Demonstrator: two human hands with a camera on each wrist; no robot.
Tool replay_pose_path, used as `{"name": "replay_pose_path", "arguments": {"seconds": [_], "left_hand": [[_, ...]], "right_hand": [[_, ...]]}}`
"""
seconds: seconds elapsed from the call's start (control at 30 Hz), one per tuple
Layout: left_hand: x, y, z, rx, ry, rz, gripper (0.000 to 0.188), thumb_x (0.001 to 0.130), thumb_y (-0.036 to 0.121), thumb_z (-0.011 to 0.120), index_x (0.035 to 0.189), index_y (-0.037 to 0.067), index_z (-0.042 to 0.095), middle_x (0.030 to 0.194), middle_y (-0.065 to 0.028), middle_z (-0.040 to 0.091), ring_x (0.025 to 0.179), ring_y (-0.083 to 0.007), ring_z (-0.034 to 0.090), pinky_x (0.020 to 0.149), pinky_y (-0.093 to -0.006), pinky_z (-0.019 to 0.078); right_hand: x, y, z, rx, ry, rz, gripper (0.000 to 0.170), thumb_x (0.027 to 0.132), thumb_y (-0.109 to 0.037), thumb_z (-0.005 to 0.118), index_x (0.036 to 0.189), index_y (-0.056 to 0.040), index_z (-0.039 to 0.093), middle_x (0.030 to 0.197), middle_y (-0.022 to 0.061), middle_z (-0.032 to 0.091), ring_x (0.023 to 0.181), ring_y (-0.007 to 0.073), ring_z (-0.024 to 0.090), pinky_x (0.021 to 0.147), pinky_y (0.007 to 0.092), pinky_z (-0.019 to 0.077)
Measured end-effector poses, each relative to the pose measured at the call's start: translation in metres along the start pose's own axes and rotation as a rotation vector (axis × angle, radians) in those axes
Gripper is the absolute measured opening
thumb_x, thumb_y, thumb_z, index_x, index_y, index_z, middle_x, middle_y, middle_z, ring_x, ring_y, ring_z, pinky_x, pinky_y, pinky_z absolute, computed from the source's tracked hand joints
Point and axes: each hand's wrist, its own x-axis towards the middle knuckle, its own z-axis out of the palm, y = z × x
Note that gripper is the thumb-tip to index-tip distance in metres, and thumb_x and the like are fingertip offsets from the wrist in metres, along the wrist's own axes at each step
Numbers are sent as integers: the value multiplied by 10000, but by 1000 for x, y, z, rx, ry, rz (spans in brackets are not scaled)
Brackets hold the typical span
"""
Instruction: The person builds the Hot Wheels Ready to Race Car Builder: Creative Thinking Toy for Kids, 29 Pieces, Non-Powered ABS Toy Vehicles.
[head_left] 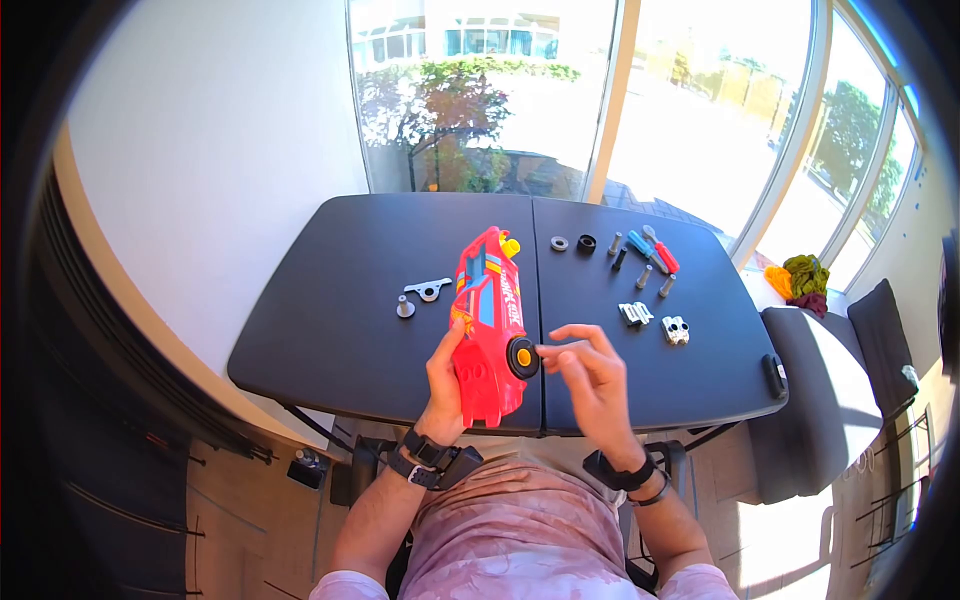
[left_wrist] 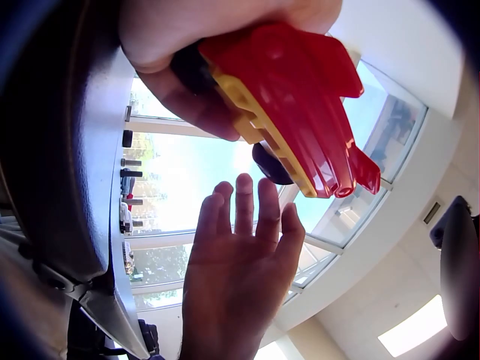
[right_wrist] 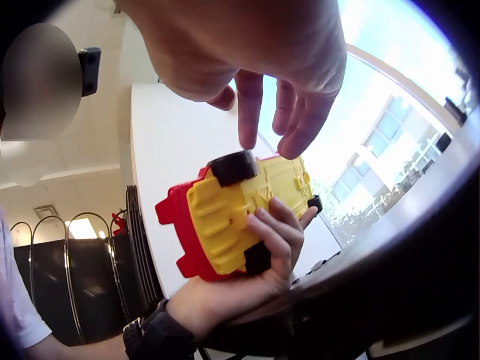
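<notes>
A red toy vehicle (head_left: 487,330) with a yellow underside (right_wrist: 225,217) is held above the table's near edge. My left hand (head_left: 442,385) grips it from the left and below, fingers curled round its underside in the right wrist view. Near its rear, a black wheel with a yellow hub (head_left: 523,357) faces my right hand (head_left: 595,385). That hand has its fingers loosely bent, an index fingertip close beside the wheel; whether it touches cannot be told. In the left wrist view the right hand (left_wrist: 236,285) shows spread fingers, holding nothing.
On the black table (head_left: 350,260) lie a white bracket (head_left: 429,290) and a grey round-based peg (head_left: 405,308) at left. At right are black and grey rings (head_left: 587,243), several bolts, blue and red tools (head_left: 662,250), and silver parts (head_left: 676,330). A grey seat stands beyond.
</notes>
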Motion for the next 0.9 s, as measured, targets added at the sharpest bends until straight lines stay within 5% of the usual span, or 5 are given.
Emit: {"name": "replay_pose_path", "arguments": {"seconds": [0.07, 0.17, 0.5, 0.7, 0.9], "left_hand": [[1, -1, 0, -15, 19, 6, 673, 1103, 543, 614, 1526, 26, 527, 1293, -165, 742, 1092, -274, 787, 871, -475, 686], [0, 0, 2, -14, -17, -9, 667, 1102, 539, 617, 1523, 30, 527, 1288, -162, 741, 1070, -278, 790, 849, -483, 691], [-1, 1, 0, -8, -13, -18, 659, 1102, 543, 622, 1512, 34, 537, 1306, -154, 741, 1102, -273, 783, 883, -469, 682], [-1, 1, 0, 11, 20, -30, 672, 1095, 555, 634, 1508, 33, 542, 1310, -145, 743, 1109, -262, 779, 921, -436, 668], [-1, 1, 1, 12, 15, -26, 672, 1092, 552, 635, 1507, 31, 545, 1320, -145, 741, 1118, -258, 777, 926, -434, 666]], "right_hand": [[9, 14, -16, -29, 66, -32, 299, 1125, -134, 632, 981, 40, 828, 1041, 91, 738, 878, 119, 696, 765, 265, 526], [37, 8, -47, -154, 99, 51, 267, 1117, -146, 649, 1011, 32, 817, 967, 69, 746, 808, 113, 694, 740, 285, 545], [186, 132, -153, -1076, 53, -192, 226, 960, -32, 661, 1121, -18, 818, 1116, 217, 787, 1003, 417, 761, 897, 484, 618], [210, 195, -160, -1221, -278, 89, 277, 887, 51, 652, 1100, -12, 818, 1135, 269, 773, 1101, 470, 744, 989, 536, 608], [200, 197, -138, -1329, -344, 162, 206, 866, 41, 672, 1009, -18, 808, 1099, 244, 790, 1074, 451, 766, 978, 523, 615]]}}
